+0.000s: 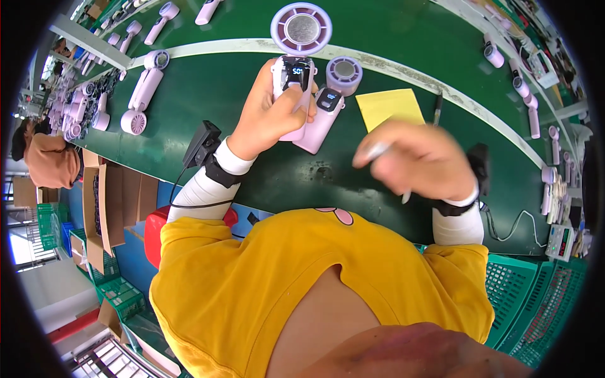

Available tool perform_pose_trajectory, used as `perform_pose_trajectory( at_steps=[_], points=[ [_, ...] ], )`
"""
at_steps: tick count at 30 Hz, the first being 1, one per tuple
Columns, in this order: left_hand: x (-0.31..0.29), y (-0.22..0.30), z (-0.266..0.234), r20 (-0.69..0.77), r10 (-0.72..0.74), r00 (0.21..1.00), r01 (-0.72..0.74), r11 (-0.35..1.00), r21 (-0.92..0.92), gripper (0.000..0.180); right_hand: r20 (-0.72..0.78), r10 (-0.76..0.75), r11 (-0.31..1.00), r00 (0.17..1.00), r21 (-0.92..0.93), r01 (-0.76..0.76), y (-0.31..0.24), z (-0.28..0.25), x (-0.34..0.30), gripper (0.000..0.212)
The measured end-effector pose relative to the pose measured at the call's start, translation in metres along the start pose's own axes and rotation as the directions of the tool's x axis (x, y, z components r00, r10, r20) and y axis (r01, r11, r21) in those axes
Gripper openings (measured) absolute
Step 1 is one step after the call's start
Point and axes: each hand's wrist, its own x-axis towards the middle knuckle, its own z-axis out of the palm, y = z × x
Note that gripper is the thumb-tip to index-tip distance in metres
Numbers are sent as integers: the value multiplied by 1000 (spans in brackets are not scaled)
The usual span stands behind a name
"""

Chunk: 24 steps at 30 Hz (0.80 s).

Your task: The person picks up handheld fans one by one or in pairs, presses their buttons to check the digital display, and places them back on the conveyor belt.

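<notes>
My left hand (272,116) is closed around the handle of a lilac handheld fan (301,28), its round head upright at the far side and its small display lit. The thumb lies on the front of the handle, just below the display. Beside it, a second lilac handheld fan (320,123) lies on the green table, its display also lit. My right hand (416,157) is curled and smeared by motion over the table, near a yellow paper pad (391,107). Something small and white (377,150) shows at its fingers; its kind cannot be made out.
A black pen (437,108) lies right of the pad. More lilac fans (146,88) lie at the left, with several others along both sides. A white divider strip (403,68) crosses the table. Green crates (512,283) stand at the right; a co-worker (50,157) sits at far left.
</notes>
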Motion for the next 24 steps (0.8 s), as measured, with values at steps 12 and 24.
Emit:
perform_pose_trajectory(
  at_steps=[12,24],
  points=[
    [19,52,102,487,43,873,48,984,-172,43,-660,-692,722,292,-632,282,-38,-17,-5,43],
    [25,46,124,553,67,831,65,974,-216,49,-738,-545,839,399,-473,269,-44,-27,-35,35]
  ],
)
